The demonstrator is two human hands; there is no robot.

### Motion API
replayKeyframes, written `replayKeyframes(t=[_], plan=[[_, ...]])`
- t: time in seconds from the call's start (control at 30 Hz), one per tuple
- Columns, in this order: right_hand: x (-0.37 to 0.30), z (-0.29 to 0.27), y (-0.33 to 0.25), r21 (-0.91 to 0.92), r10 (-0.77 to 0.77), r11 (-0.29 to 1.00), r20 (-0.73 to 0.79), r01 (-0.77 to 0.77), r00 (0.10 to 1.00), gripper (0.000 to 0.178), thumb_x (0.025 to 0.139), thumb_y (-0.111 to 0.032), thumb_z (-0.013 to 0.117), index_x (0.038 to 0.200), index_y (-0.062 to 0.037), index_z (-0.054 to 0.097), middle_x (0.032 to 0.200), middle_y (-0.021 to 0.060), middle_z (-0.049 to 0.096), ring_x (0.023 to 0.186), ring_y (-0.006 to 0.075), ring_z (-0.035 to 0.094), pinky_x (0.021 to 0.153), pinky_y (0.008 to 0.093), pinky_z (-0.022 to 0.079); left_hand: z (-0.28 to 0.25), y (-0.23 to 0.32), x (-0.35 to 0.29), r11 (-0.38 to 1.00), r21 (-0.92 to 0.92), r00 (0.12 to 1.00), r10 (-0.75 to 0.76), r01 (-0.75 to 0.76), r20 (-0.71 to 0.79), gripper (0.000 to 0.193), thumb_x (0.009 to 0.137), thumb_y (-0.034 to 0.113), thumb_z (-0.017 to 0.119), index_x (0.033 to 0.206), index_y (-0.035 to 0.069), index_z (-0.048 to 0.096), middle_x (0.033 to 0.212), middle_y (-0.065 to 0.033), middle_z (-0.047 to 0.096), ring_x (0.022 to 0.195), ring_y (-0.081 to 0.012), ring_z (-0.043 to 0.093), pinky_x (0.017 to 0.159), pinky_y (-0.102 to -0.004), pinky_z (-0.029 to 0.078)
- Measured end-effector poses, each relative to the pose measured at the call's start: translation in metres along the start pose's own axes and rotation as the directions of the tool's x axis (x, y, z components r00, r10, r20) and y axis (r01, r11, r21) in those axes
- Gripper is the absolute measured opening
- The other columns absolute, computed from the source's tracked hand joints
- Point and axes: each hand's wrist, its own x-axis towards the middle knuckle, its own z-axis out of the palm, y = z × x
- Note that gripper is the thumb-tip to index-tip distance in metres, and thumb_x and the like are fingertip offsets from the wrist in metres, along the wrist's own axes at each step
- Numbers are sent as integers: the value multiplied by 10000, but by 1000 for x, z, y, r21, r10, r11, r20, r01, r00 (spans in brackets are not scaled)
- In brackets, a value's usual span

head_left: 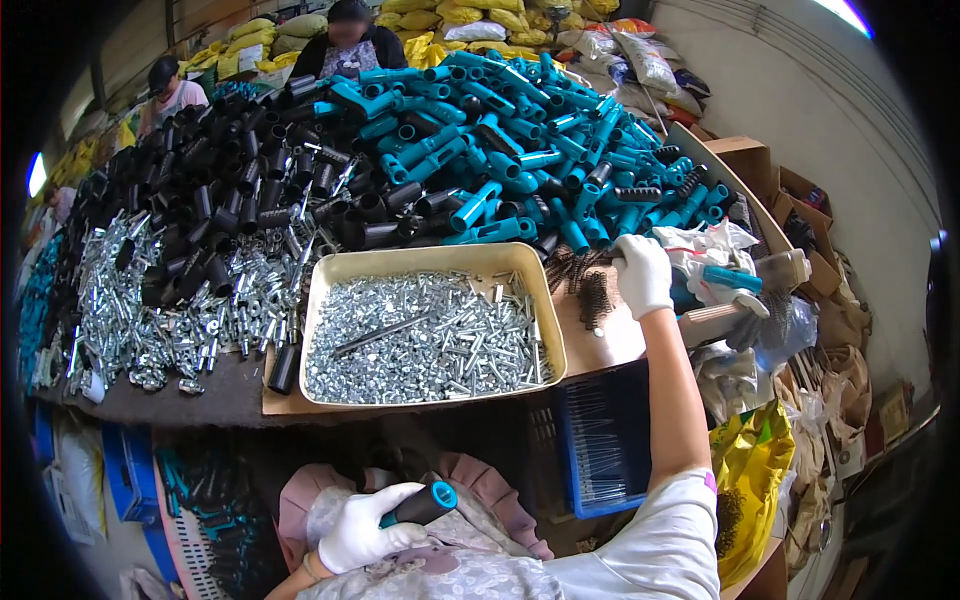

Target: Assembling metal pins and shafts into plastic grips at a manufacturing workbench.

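Near my lap, my left hand (362,532) in a white glove is closed around a black grip-like cylinder (420,505) with a teal ring at its end. My right hand (643,275), also gloved in white, is stretched forward to the table's right side. It is at the edge of a heap of teal tool housings (480,215), right beside several dark coil springs (597,298). Its fingertips are hidden, so whether it grips anything does not show. Left of that hand sits a cream tray (415,260) with small metal pins, and a long dark rod (385,333) lies on them.
Black tubes (240,165) and loose metal parts (120,300) cover the table's left. White gloves (710,245) lie at the right. A blue crate (605,430) and a yellow bag (755,490) are below. Two people work across the table; sacks (470,15) are stacked behind.
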Motion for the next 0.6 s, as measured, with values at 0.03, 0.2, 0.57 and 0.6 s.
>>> replayKeyframes(t=[0.03,0.2,0.57,0.6], plan=[[3,-13,-23,142,83,986,10,-84,996,146,774,-110,720,902,-64,665,883,136,666,861,346,625,765,432,499,-1,1,0,999,14,999,-40,40,5,590,830,323,814,1271,-9,606,898,-145,716,817,-156,711,744,-305,548],[-6,-62,-121,592,-19,802,160,-81,987,217,769,-138,761,952,-34,709,918,137,685,862,332,652,770,373,522,1,-9,6,989,-143,999,-43,44,8,567,842,293,809,1283,0,606,902,-122,725,799,-120,689,742,-289,543],[-34,-52,-184,354,-91,933,73,59,993,123,840,-165,708,857,-61,643,768,139,652,742,353,630,685,446,495,-11,-12,-18,997,-77,998,21,-26,-64,578,851,301,800,1308,13,596,866,-113,726,757,-100,690,714,-268,541],[-34,-53,-185,330,-78,942,50,57,996,127,841,-165,707,865,-59,642,761,143,650,733,357,628,682,450,495,-12,-13,-18,992,-118,997,39,-46,-61,576,854,299,796,1310,10,593,857,-117,725,750,-96,694,705,-263,541]])
